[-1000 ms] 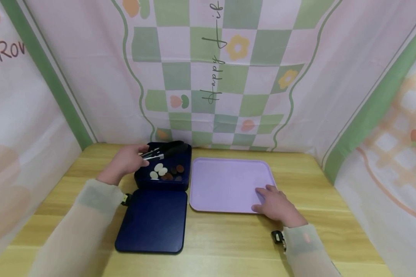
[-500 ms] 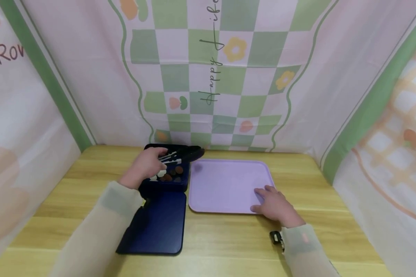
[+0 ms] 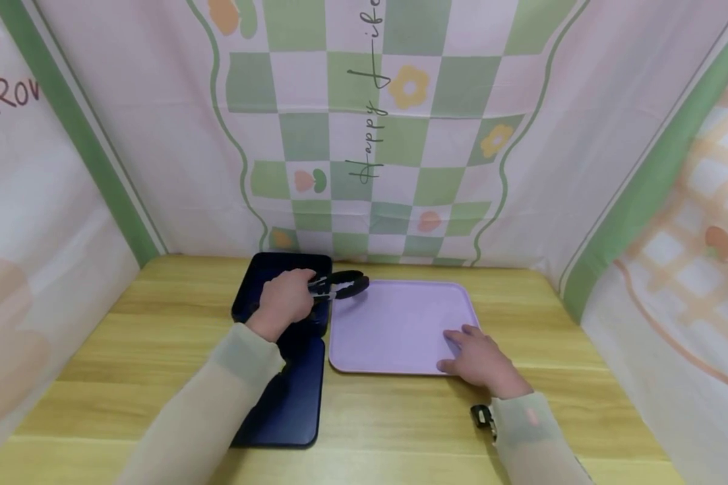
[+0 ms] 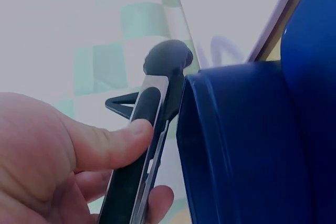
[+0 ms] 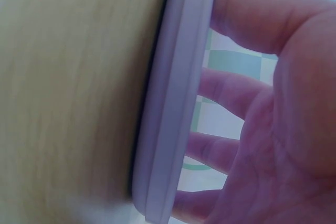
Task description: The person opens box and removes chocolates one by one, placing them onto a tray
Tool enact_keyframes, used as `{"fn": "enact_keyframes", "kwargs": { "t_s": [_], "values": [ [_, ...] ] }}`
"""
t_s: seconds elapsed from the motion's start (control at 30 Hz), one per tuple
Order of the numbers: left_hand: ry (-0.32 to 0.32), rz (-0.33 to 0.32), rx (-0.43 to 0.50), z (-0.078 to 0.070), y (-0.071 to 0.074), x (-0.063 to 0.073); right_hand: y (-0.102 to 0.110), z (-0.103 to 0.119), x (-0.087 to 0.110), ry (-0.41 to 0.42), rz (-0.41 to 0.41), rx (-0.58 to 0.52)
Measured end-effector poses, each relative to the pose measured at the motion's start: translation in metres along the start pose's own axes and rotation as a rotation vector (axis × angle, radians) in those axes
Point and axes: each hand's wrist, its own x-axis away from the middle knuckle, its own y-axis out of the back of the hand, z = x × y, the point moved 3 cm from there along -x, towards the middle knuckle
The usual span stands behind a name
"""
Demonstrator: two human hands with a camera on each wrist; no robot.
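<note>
My left hand [image 3: 286,296] grips a pair of tongs [image 3: 342,285] with black scalloped ends and metal-edged black handles. In the left wrist view, the thumb presses along one handle of the tongs [image 4: 137,124], with fingertips showing on the far side. The tong ends reach past the right side of a dark blue box [image 3: 247,286] and hang over the back left corner of a lilac tray [image 3: 394,333]. Nothing shows between them. My right hand [image 3: 478,357] rests on the tray's front right corner, fingers spread and fairly straight. My left hand and forearm hide most of the box's inside.
A flat dark blue lid [image 3: 300,404] lies in front of the box, partly under my left sleeve. All of it sits on a wooden table [image 3: 400,431]. A printed checkered cloth [image 3: 394,135] hangs right behind the table's back edge.
My left hand has carried the tongs rightward, from above the box to the tray's left edge. White and brown discs seen in the box are now hidden. The right hand stays put.
</note>
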Motion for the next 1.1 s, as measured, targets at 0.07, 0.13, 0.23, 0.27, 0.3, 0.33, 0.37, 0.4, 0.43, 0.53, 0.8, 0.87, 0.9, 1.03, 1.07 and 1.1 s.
{"fn": "enact_keyframes", "kwargs": {
  "t_s": [0.07,0.13,0.23,0.27,0.3,0.33,0.37,0.4,0.43,0.53,0.8,0.87,0.9,1.03,1.07,1.1],
  "values": [
    [0.004,-0.002,-0.023,-0.003,-0.002,0.000,-0.001,0.000,0.000,-0.002,0.002,-0.002],
    [0.001,-0.006,-0.038,-0.006,-0.004,0.000,-0.001,0.000,-0.001,-0.006,0.004,-0.004],
    [-0.014,-0.023,-0.051,-0.009,-0.008,0.000,-0.002,0.000,-0.001,-0.009,0.004,-0.004],
    [-0.018,-0.029,-0.052,-0.010,-0.009,0.000,-0.002,0.000,-0.001,-0.007,0.004,-0.003],
    [-0.023,-0.034,-0.053,-0.010,-0.010,0.000,-0.002,0.001,-0.001,-0.006,0.004,-0.002],
    [-0.027,-0.038,-0.056,-0.011,-0.011,-0.001,-0.002,0.001,-0.002,-0.005,0.004,-0.001],
    [-0.030,-0.041,-0.059,-0.011,-0.011,-0.001,-0.001,0.002,-0.002,-0.007,0.005,-0.002],
    [-0.030,-0.043,-0.060,-0.012,-0.012,-0.001,-0.001,0.002,-0.002,-0.006,0.006,-0.002],
    [-0.030,-0.043,-0.060,-0.012,-0.013,-0.001,-0.001,0.003,-0.002,-0.006,0.006,-0.001],
    [-0.029,-0.042,-0.057,-0.012,-0.013,0.000,0.000,0.004,-0.002,-0.008,0.009,-0.004],
    [-0.007,-0.025,-0.027,0.004,0.012,0.001,-0.001,0.004,-0.002,-0.003,0.009,-0.002],
    [-0.005,-0.037,-0.011,0.014,0.026,0.002,0.000,0.004,-0.002,-0.005,0.008,0.000],
    [-0.005,-0.045,-0.008,0.020,0.032,0.003,0.000,0.004,-0.002,-0.006,0.007,0.001],
    [-0.001,-0.049,0.013,0.042,0.056,0.008,0.001,0.004,-0.001,-0.013,0.005,-0.005],
    [0.000,-0.047,0.005,0.048,0.060,0.010,0.001,0.004,-0.001,-0.014,0.006,-0.007],
    [0.003,-0.043,-0.005,0.054,0.064,0.013,0.000,0.003,-0.001,-0.015,0.008,-0.010]
  ]
}}
